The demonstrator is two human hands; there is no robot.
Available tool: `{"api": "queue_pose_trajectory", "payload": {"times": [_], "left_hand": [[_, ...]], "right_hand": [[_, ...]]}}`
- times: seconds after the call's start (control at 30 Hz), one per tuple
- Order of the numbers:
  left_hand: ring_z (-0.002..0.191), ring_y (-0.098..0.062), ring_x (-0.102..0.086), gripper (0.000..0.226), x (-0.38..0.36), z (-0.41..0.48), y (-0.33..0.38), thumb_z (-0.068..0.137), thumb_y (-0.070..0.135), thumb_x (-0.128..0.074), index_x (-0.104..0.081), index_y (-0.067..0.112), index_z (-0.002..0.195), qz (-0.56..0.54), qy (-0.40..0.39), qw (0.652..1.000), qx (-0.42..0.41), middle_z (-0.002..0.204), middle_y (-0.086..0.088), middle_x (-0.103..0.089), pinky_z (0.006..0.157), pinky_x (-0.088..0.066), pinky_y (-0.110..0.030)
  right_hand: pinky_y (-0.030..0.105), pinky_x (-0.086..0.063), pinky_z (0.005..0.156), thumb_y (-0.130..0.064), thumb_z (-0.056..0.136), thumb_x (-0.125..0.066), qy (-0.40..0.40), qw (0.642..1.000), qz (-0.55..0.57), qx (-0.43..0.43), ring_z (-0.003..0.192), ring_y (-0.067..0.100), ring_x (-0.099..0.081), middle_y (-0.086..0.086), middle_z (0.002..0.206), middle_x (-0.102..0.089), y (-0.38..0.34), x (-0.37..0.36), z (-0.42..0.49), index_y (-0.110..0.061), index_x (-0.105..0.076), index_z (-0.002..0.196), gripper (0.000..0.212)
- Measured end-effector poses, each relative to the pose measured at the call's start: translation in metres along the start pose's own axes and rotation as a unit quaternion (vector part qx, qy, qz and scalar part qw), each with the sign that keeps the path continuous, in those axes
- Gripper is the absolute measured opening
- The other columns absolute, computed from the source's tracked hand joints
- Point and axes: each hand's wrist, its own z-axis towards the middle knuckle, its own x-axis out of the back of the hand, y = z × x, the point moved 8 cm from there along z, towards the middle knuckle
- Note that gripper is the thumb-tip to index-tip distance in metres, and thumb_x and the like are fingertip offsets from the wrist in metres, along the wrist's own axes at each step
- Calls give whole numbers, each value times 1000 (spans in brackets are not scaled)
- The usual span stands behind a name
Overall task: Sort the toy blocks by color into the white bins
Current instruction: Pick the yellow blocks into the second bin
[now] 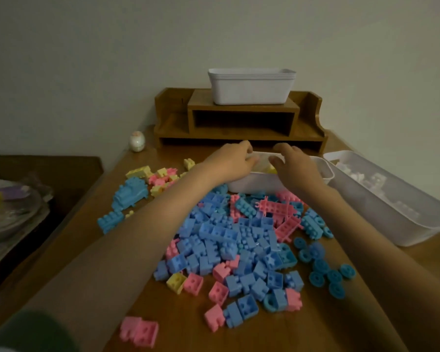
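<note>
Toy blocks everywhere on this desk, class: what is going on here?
A person is sorting by colour. The left hand and right hand are over a white bin that holds yellow pieces. A second bin at the right holds white pieces. A big pile of blue and pink blocks lies unsorted on the wooden desk, with some yellow blocks to its left.

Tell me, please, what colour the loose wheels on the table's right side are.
The wheels are teal blue, best seen in the head view.
</note>
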Motion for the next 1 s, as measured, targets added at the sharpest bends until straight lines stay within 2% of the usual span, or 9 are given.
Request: {"api": "queue_pose_trajectory", "payload": {"times": [0.1, 0.2, 0.3, 0.43, 0.6, 0.73, 0.87, 0.93, 1.0], "left_hand": [[104, -18, -55, 33, 13, -28, -5, 99, 28, -43, -47, 17, 129, -7, 4, 1000, -14, 120, -4, -57, 88, -48, -35], [102, -18, -56, 33, 18, -66, -18, 97, 29, -46, -46, 17, 128, -10, -7, 1000, -14, 116, -3, -58, 89, -49, -39], [112, -19, -52, 40, 17, -108, -36, 96, 31, -50, -43, 16, 132, 11, -33, 999, -2, 126, -6, -54, 94, -45, -38], [126, -18, -44, 45, 21, -165, -61, 93, 31, -53, -42, 21, 135, 50, -50, 997, 10, 137, -1, -46, 102, -37, -34], [118, -17, -49, 32, 55, -222, -124, 91, 23, -56, -55, 25, 123, 18, 93, 989, 118, 129, 2, -52, 96, -41, -31], [106, -25, -57, 30, 69, -243, -163, 84, 13, -54, -61, 22, 113, 26, 197, 962, 186, 115, -6, -59, 91, -46, -36], [92, -16, -60, 34, 56, -237, -168, 80, 15, -60, -59, 24, 113, -37, 124, 978, 162, 103, 3, -61, 83, -49, -33], [86, -11, -58, 38, 43, -230, -161, 81, 21, -62, -54, 27, 117, -42, 69, 987, 142, 103, 7, -60, 77, -51, -34], [85, -8, -56, 35, 32, -225, -157, 84, 24, -62, -52, 28, 117, -38, 58, 990, 123, 105, 11, -59, 69, -47, -28]], "right_hand": [[33, -45, 89, -28, 95, -49, -15, 998, 28, 62, 110, 21, -53, 7, 126, -53, -32, 6, -21, -16, -47, 129, 36], [23, -39, 83, -25, 92, -54, -88, 982, 23, 164, 103, 14, -50, -1, 114, -56, -79, 4, -60, -18, -53, 121, 29], [20, -35, 80, -28, 91, -56, -179, 958, 11, 224, 95, 7, -44, -8, 103, -50, -116, -8, -104, -23, -53, 118, 28], [21, -35, 80, -34, 90, -57, -239, 936, -7, 258, 98, 8, -42, -9, 108, -48, -143, -17, -146, -26, -51, 118, 30], [27, -33, 94, -41, 91, -53, -320, 890, -37, 322, 108, 10, -38, -7, 117, -49, -169, -33, -190, -30, -50, 123, 34], [31, -28, 101, -37, 91, -53, -292, 892, -77, 335, 119, 13, -37, -8, 130, -43, -176, -49, -201, -33, -42, 132, 42], [31, -37, 99, -19, 94, -49, -270, 905, -78, 319, 118, 16, -41, -4, 127, -43, -175, -56, -195, -29, -45, 129, 37], [27, -38, 95, -20, 96, -46, -273, 911, -69, 301, 113, 14, -44, -3, 121, -47, -171, -57, -189, -25, -49, 125, 30], [21, -37, 87, -23, 96, -47, -273, 919, -40, 281, 103, 11, -46, -5, 110, -48, -167, -55, -183, -24, -52, 119, 24]]}}
